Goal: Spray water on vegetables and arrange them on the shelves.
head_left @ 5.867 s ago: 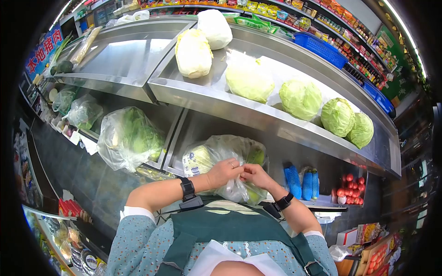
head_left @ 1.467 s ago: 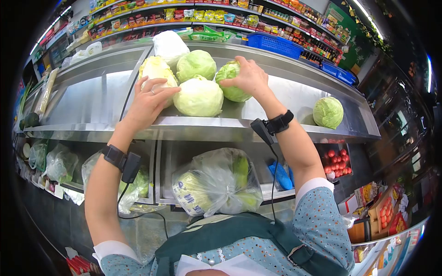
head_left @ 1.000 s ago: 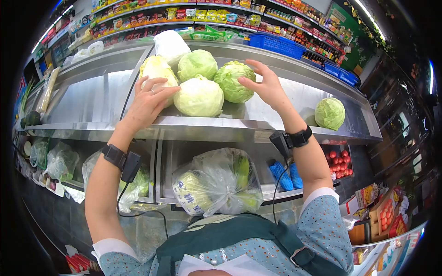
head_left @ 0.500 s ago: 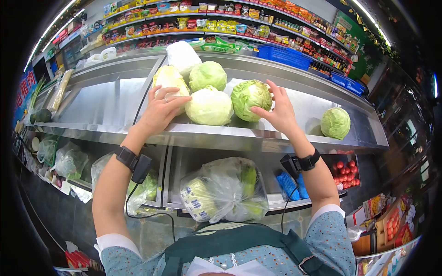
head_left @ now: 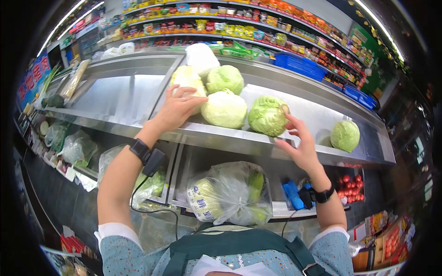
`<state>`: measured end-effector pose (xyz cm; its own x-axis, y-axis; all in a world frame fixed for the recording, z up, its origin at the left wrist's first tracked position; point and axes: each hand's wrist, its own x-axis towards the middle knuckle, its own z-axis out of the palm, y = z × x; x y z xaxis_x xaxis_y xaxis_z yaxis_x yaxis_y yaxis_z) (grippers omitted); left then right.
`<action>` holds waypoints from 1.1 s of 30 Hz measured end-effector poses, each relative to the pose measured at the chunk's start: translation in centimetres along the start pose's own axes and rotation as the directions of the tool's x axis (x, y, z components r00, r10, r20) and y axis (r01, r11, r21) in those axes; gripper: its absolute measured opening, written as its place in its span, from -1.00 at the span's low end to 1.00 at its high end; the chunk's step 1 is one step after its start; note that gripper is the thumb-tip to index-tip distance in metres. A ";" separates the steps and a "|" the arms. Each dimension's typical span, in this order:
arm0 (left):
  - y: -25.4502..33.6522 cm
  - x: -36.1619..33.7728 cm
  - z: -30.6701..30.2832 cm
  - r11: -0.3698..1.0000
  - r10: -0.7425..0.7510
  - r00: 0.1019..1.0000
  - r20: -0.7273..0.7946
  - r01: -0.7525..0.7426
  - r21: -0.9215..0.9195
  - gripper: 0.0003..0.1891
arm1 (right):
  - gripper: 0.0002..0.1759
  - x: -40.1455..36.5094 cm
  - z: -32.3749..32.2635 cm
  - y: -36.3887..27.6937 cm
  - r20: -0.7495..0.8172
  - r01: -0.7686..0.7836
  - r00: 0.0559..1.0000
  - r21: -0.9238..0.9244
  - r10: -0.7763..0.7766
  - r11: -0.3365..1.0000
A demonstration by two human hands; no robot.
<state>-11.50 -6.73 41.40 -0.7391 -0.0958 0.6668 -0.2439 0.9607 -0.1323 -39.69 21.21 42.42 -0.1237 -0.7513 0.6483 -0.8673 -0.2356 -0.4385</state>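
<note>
My left hand (head_left: 177,108) lies with fingers stretched out over the yellowish napa cabbage (head_left: 188,79), its fingertips reaching the left side of a pale round cabbage (head_left: 224,109). Behind these sit a light green cabbage (head_left: 225,79) and a white-wrapped item (head_left: 201,57). To their right is a greener, crinkled cabbage (head_left: 266,116). My right hand (head_left: 301,145) is at that cabbage's right side, thumb and fingers apart; a fingertip appears to touch it near the stem end. Another small green cabbage (head_left: 345,136) rests alone farther right. All sit on the metal display counter (head_left: 248,140).
A tied plastic bag of vegetables (head_left: 239,193) is on the lower shelf, with tomatoes (head_left: 351,187) to its right. Blue baskets (head_left: 300,66) line the counter's back edge. Packaged goods fill the shelves (head_left: 239,30) behind. Cables hang from both wrist devices.
My right hand has drawn down and back from around the crinkled cabbage, its thumb now off it. My left hand stays by the napa cabbage. The whole view has shifted slightly.
</note>
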 end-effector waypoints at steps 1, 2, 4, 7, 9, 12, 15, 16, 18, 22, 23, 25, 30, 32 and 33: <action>-0.1 0.0 0.4 1.000 0.021 1.000 -0.016 -0.021 0.017 -0.58 | -0.23 -0.3 -0.5 0.3 0.039 -0.074 0.997 0.076 0.071 0.994; -0.4 -0.2 0.7 0.998 0.034 0.999 -0.027 -0.033 0.045 -0.59 | -0.21 -0.5 -1.4 0.7 0.047 -0.108 0.994 0.120 0.103 0.987; -0.9 -0.5 1.2 0.996 0.046 0.998 -0.041 -0.042 0.078 -0.61 | -0.18 -0.8 -3.8 1.9 -0.018 -0.111 0.994 -0.017 0.111 0.994; -1.4 -0.9 2.0 0.998 0.054 0.993 -0.107 -0.052 0.017 -0.64 | -0.24 -1.5 -10.2 8.9 -0.280 -0.052 0.950 -0.578 -0.139 0.814; -1.4 -0.9 2.7 0.999 0.034 0.992 -0.120 -0.032 0.017 -0.65 | -0.19 -2.7 -15.6 13.7 -0.289 -0.171 0.927 -0.894 -0.240 0.414; -0.9 -0.9 1.7 0.999 0.032 0.997 -0.064 -0.032 0.010 -0.64 | 0.20 -4.8 -17.8 13.9 -0.421 -0.617 0.734 -0.741 0.534 0.265; -0.8 -0.8 1.1 1.000 0.010 0.999 -0.042 -0.011 -0.021 -0.64 | 0.11 -6.0 -17.2 15.6 -0.433 -0.522 0.853 -0.734 0.293 0.434; -0.7 -0.9 1.3 0.997 0.017 0.999 -0.045 -0.020 -0.073 -0.64 | 0.11 -5.5 -16.7 15.1 -0.454 -0.546 0.836 -0.744 0.308 0.385; -0.6 -1.1 1.5 0.996 0.009 0.998 -0.063 -0.014 -0.084 -0.66 | 0.12 -5.1 -16.2 15.0 -0.479 -0.574 0.815 -0.746 0.326 0.337; -0.3 -1.0 0.7 0.997 -0.007 0.999 -0.035 0.004 -0.081 -0.65 | 0.14 -4.3 -16.0 15.5 -0.512 -0.599 0.794 -0.751 0.327 0.279; -0.4 -1.0 0.7 0.996 -0.001 0.999 -0.034 -0.002 -0.088 -0.64 | 0.14 -4.2 -15.7 15.5 -0.521 -0.604 0.790 -0.752 0.324 0.263; -0.4 -0.9 0.7 0.993 -0.001 0.999 -0.032 -0.003 -0.121 -0.63 | 0.15 -3.4 -15.3 15.1 -0.536 -0.610 0.787 -0.750 0.306 0.255; -1.1 -1.2 1.4 0.992 0.045 0.997 -0.068 -0.053 -0.117 -0.63 | -0.01 2.2 -12.5 13.9 -0.415 -0.489 0.869 -0.641 0.269 0.592; -1.1 -0.7 1.6 0.999 0.028 0.998 -0.058 -0.029 -0.026 -0.62 | -0.05 5.3 -12.8 23.0 -0.351 -0.157 0.936 -0.357 0.023 0.921; -1.0 -0.6 2.0 1.000 0.015 0.997 -0.078 -0.017 -0.025 -0.61 | -0.09 7.0 -10.7 19.0 -0.294 -0.136 0.952 -0.143 0.090 0.980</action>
<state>-12.09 -8.21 39.67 -0.6917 -0.0608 0.7196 -0.2153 0.9685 -0.1251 -62.16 18.07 45.29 -0.3370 -0.5552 0.7604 -0.9023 -0.0401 -0.4292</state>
